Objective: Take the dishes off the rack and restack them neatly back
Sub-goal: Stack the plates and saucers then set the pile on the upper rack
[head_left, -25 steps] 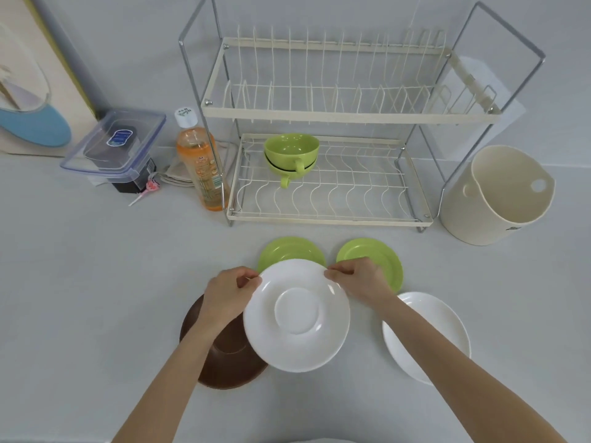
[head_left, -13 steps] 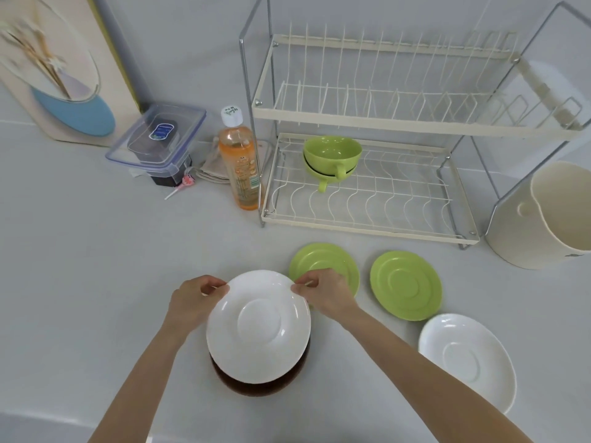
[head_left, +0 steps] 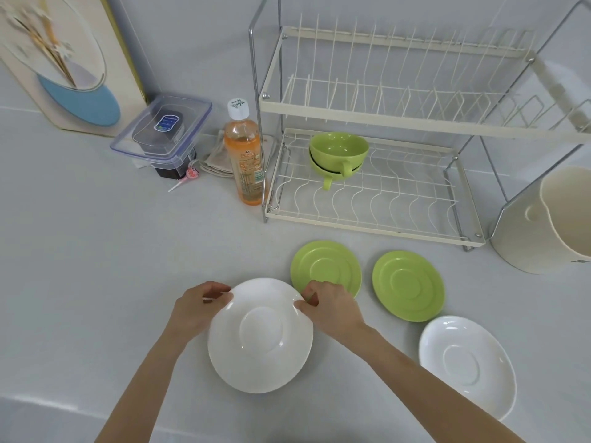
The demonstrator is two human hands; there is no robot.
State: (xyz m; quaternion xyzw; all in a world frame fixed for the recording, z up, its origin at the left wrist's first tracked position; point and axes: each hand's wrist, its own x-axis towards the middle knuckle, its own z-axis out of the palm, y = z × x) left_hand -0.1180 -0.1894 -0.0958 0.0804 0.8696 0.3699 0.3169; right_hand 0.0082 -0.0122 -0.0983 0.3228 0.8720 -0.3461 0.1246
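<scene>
both hands pinch the far rim of the white saucer (head_left: 260,335), the left hand (head_left: 198,306) at its upper-left edge and the right hand (head_left: 331,306) at its upper-right, fingers closed on the rim with thumbs on top. the saucer hangs or rests low over the counter (head_left: 112,266) just in front of the person; whether it touches anything beneath cannot be told, since it hides what is under it. from this grip the dish rack (head_left: 377,174) lies ahead and to the right, so the right hand is the nearer one to it. between grip and rack sit two green saucers (head_left: 326,266), one just beside the right hand, the other (head_left: 407,286) further right, and a second white saucer (head_left: 467,366) lies well to the right, near the right forearm. two stacked green cups (head_left: 337,151) stand on the rack's lower tier at its left end; the upper tier is bare. my guess is that any restacking carries the plate forward and rightward over the green saucers.
</scene>
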